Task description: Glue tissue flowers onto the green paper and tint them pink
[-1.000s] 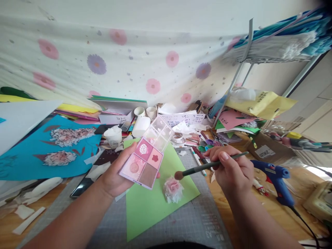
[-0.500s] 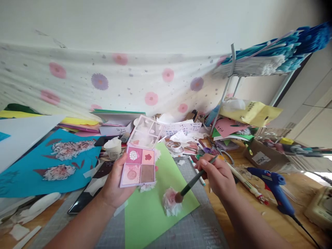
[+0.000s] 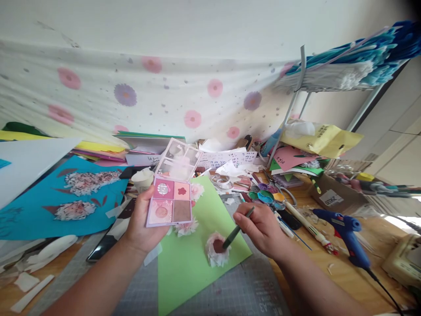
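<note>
My left hand (image 3: 143, 224) is closed on the side of an opened makeup palette (image 3: 173, 204) with four pans, its clear lid tilted up at the back. In my right hand (image 3: 259, 228) is a makeup brush (image 3: 234, 236) with a dark green handle, slanting down to the left. Its brown bristles press into the middle of a pinkish-white paper flower (image 3: 217, 259). That flower lies on a green sheet (image 3: 189, 281). Two more paper flowers are on the sheet behind, one (image 3: 186, 227) partly covered by the palette and another (image 3: 197, 192) farther back.
A blue sheet (image 3: 108, 224) with crumpled-paper shapes lies at left beside a paper cup (image 3: 142, 180). A grey cutting mat (image 3: 253, 285) is under the green sheet. At right are a blue glue gun (image 3: 345, 232), scissors (image 3: 286, 195) and a cardboard box (image 3: 335, 195).
The brush has moved slightly left and its handle is steeper, with the bristles now deeper in the flower. My right hand has shifted left. The palette has moved a little left and up.
</note>
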Tool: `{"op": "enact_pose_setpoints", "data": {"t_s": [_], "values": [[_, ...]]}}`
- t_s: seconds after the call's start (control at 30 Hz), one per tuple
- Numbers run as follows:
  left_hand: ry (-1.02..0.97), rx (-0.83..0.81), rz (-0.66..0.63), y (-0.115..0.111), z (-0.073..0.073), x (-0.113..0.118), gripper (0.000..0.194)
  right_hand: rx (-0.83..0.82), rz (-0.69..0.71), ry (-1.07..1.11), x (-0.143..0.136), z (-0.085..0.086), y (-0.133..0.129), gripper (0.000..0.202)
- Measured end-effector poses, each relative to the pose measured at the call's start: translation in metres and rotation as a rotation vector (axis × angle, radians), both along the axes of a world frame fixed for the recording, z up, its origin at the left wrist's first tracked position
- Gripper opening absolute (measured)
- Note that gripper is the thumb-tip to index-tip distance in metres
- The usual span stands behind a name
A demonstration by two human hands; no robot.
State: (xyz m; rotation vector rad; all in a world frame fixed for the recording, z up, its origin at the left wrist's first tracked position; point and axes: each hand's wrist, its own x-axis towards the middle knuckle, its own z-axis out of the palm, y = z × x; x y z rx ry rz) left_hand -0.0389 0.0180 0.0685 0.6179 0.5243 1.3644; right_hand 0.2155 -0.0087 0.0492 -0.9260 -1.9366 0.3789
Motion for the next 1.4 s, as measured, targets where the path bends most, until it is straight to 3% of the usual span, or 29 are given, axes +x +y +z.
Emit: {"op": "enact_pose_setpoints", "data": {"t_s": [0.17, 0.27, 0.4, 0.53, 0.67, 0.8, 0.93, 1.03, 1.13, 1.27, 1.4], "values": [[-0.002, 0.000, 0.106, 0.0042, 0.0022, -0.0024, 0.038, -0.035, -0.101, 0.081, 0.0009, 0.0025, 0.0000, 0.033], [-0.004, -0.001, 0.130, 0.0044, 0.0038, -0.0030, 0.039, -0.057, -0.024, -0.008, 0.0025, 0.0014, -0.0004, 0.033], [-0.007, -0.004, 0.148, 0.0040, 0.0044, -0.0042, 0.039, -0.101, 0.022, 0.155, 0.0017, -0.0007, -0.0028, 0.031], [-0.010, 0.015, 0.148, 0.0056, 0.0027, -0.0061, 0.039, -0.106, 0.162, -0.022, 0.0004, 0.0001, -0.0048, 0.029], [-0.010, 0.007, 0.158, 0.0074, 0.0015, -0.0068, 0.038, -0.038, 0.033, 0.109, 0.0029, -0.0003, -0.0035, 0.031], [-0.010, 0.013, 0.144, 0.0079, 0.0011, -0.0068, 0.039, -0.023, -0.011, 0.003, 0.0037, 0.0013, -0.0017, 0.033], [-0.014, 0.005, 0.167, 0.0068, 0.0023, -0.0069, 0.036, -0.008, -0.111, 0.076, 0.0038, 0.0037, -0.0003, 0.033], [-0.017, 0.007, 0.166, 0.0064, 0.0036, -0.0072, 0.034, -0.012, -0.099, 0.010, 0.0043, 0.0038, 0.0006, 0.034], [-0.006, 0.013, 0.166, 0.0071, 0.0034, -0.0084, 0.032, -0.020, -0.092, 0.094, 0.0035, 0.0037, 0.0003, 0.034], [0.006, 0.006, 0.172, 0.0077, 0.0029, -0.0098, 0.032, -0.061, 0.020, 0.009, 0.0032, 0.0035, 0.0003, 0.033], [0.007, 0.004, 0.167, 0.0066, 0.0044, -0.0089, 0.033, -0.093, -0.023, 0.265, 0.0083, -0.0005, 0.0021, 0.031]]}}
